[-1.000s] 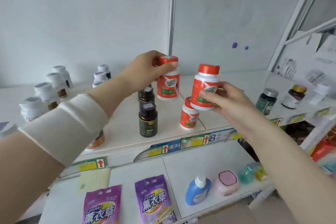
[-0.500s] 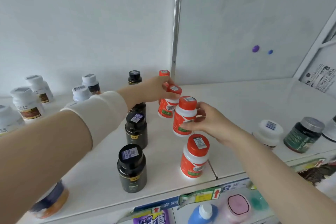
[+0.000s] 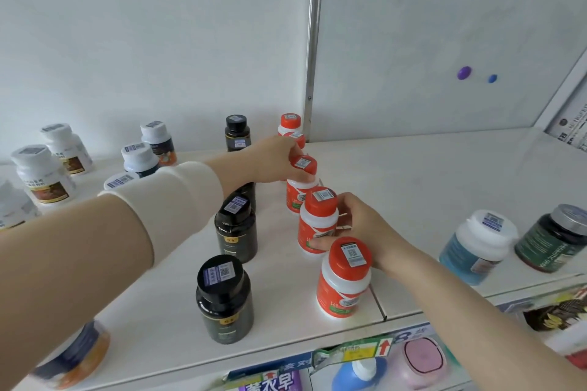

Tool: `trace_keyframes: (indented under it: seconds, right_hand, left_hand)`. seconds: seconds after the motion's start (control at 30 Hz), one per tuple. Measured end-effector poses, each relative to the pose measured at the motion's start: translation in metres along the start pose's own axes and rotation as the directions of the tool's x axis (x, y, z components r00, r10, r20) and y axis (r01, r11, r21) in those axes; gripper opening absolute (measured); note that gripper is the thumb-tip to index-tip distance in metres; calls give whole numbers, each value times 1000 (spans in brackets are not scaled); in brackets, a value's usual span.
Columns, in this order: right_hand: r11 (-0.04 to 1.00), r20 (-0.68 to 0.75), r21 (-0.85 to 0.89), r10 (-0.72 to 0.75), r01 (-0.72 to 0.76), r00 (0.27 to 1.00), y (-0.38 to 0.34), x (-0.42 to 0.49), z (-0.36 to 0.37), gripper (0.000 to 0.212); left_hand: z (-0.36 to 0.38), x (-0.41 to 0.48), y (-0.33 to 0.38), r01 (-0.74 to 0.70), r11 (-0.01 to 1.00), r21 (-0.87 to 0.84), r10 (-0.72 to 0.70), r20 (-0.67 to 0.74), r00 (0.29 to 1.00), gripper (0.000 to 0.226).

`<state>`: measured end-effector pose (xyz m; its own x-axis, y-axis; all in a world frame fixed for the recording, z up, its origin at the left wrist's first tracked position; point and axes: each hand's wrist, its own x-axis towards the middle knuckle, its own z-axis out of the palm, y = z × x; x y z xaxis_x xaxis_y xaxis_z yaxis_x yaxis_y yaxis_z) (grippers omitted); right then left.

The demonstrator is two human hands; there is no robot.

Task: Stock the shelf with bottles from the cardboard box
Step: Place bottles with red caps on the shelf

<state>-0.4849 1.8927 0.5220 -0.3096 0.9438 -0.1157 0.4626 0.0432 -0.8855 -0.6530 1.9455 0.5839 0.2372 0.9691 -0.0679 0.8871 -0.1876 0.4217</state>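
Both hands grip 2 upright red-capped bottles.

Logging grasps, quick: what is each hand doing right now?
Left hand: closed on the cap of a red bottle.
Right hand: closed around another red bottle.

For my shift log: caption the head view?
Both hands set red-capped bottles into a row on the white shelf.

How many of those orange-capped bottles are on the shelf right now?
5, in a row: front orange bottle, one in the right hand at, one under the left hand at, two behind, partly hidden.
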Motion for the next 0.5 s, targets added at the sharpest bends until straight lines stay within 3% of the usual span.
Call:
trace_keyframes:
  seconds: [0.2, 0.3, 0.43, 0.5]
  right_hand:
    - [998, 33, -66, 26, -23, 999, -2, 1, -2, 51]
    - [994, 51, -106, 28, -23, 998, -7, -4, -11, 62]
    - [980, 23, -197, -39, 43, 999, -29, -18, -36, 74]
    - [972, 5, -223, -76, 75, 997, -44, -23, -49, 74]
  left_hand:
    - [3, 2, 3, -3, 1000, 3, 3, 2, 1000, 54]
    - [0, -1, 4, 6, 1000, 23, -6, 14, 1000, 59]
    - [-17, -20, 12, 27, 999, -18, -29, -155, 987, 57]
    - [-30, -39, 20, 37, 998, 41, -27, -226, 974, 51]
